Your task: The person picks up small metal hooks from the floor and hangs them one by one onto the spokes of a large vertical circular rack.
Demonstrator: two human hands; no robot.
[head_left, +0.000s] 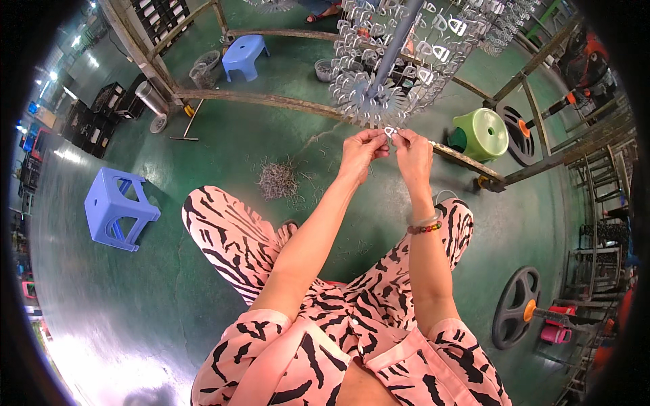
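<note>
Both arms reach forward to the lower rim of a hanging rack (369, 101), whose wire hooks carry many small silvery metal loops (457, 27). Between my fingertips sits a small pale metal loop (389, 131), roughly D-shaped. My left hand (363, 154) pinches at its left side, fingers curled. From the right, my right hand (414, 157) is closed on it with thumb and fingertips. The fingers partly cover the loop, so whether it touches a hook is unclear.
A pile of thin metal hooks (277, 179) lies on the green floor, left of my arms. Around me stand a purple-blue stool (108, 203), a blue stool (245, 54) and a green stool (491, 134). A rusty frame (264, 99) surrounds the rack; a black wheel (516, 308) is right.
</note>
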